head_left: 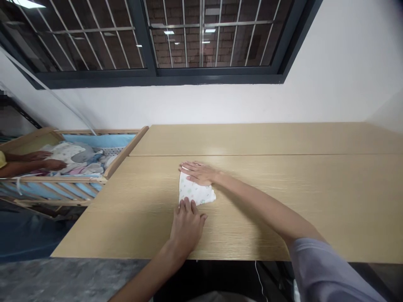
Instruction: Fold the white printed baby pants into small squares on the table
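A small white cloth (197, 193) with a light printed pattern lies folded on the wooden table (283, 188). My right hand (200, 172) rests flat over its far edge, fingers stretched out to the left. At the near edge of the cloth is my left hand (188, 222), its fingertips touching the fabric and its fingers slightly apart. Neither hand grips the cloth; both lie on top of it. Part of the far side of the cloth is hidden beneath my right hand.
To the left stands a wooden crib (122, 155) with blue lining, holding a pile of clothes (85, 159). Another person's hands (47, 161) reach into it. Behind the table are a white wall and a barred window (201, 33).
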A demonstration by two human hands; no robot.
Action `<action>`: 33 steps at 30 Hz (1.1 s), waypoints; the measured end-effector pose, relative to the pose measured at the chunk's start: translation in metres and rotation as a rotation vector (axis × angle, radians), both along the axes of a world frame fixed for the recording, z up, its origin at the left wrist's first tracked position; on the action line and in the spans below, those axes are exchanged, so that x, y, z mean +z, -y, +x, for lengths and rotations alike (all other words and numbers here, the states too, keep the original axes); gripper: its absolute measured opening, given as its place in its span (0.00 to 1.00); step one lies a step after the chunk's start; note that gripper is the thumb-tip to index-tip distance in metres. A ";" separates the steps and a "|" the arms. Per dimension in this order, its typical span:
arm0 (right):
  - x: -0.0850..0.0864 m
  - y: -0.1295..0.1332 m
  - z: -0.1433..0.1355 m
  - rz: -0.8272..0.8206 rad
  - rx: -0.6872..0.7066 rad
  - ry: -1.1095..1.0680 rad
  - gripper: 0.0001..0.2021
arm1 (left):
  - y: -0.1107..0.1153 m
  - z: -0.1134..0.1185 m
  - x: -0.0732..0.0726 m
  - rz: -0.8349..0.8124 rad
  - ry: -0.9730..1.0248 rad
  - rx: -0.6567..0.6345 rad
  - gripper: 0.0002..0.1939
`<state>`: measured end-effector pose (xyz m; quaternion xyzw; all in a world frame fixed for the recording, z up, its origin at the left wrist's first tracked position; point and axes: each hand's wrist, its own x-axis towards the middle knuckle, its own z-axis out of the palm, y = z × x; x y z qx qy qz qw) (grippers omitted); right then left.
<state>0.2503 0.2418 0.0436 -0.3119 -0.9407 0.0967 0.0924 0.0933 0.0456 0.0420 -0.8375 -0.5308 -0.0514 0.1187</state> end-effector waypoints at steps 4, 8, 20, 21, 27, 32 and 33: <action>0.010 0.022 0.007 0.050 -0.060 -0.068 0.30 | -0.011 -0.011 0.017 -0.135 0.054 -0.115 0.18; 0.030 0.073 0.025 0.105 -0.110 -0.143 0.23 | -0.034 -0.042 0.033 -0.305 0.187 -0.219 0.14; 0.021 0.157 0.046 0.066 -0.260 -0.165 0.11 | -0.059 -0.053 0.044 -0.346 0.319 -0.158 0.13; 0.025 0.154 0.044 0.024 -0.293 -0.197 0.10 | -0.062 -0.050 0.049 -0.319 0.290 -0.140 0.12; 0.042 0.110 0.026 -0.020 -0.570 -0.312 0.11 | -0.101 -0.026 0.067 -0.096 0.085 0.049 0.12; 0.023 0.059 0.015 0.035 -0.756 -0.302 0.12 | -0.139 -0.006 0.043 0.006 0.077 0.186 0.17; 0.017 0.051 0.015 0.034 -0.783 -0.298 0.12 | -0.144 -0.004 0.036 0.014 0.075 0.203 0.17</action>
